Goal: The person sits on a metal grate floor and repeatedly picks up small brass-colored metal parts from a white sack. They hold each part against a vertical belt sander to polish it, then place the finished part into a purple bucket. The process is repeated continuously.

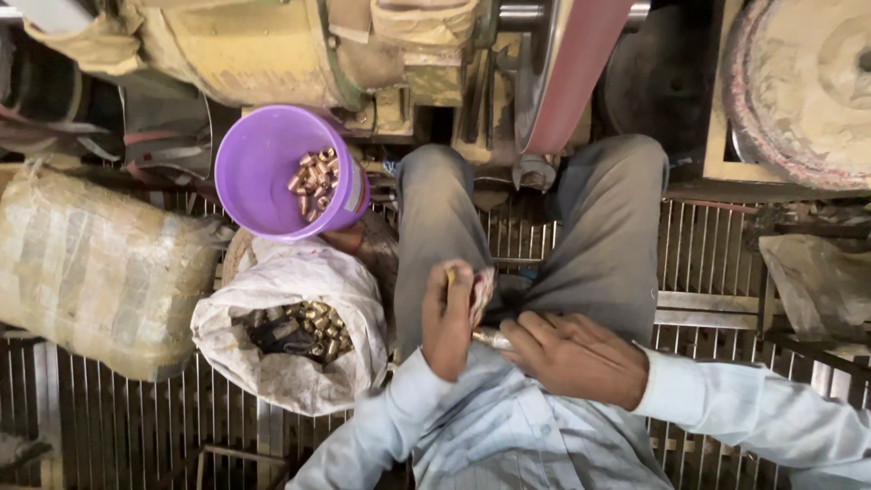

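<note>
Brass pieces (315, 178) already lie in a small heap at the bottom of the purple bucket (281, 172), covering only a corner of its floor, so by my reckoning the sorting or finishing is at an early stage. The white sack (290, 327) just beside the person's left knee holds many more of the same small brass parts (313, 327), mixed with something dark, and looks far from emptied. The left hand (447, 318) is curled closed over the lap around a small yellowish piece that pokes out above the fingers; what exactly it is I cannot tell. The right hand (567, 354) lies half closed against the thigh, fingers resting on a short metal rod (491, 338) that shows between the two hands. A red belt (572, 73) on the machine stands straight ahead of the knees, with nothing pressed to it at present. A taped bundle (91, 268) sits on the grated floor (136, 426), to the left.
</note>
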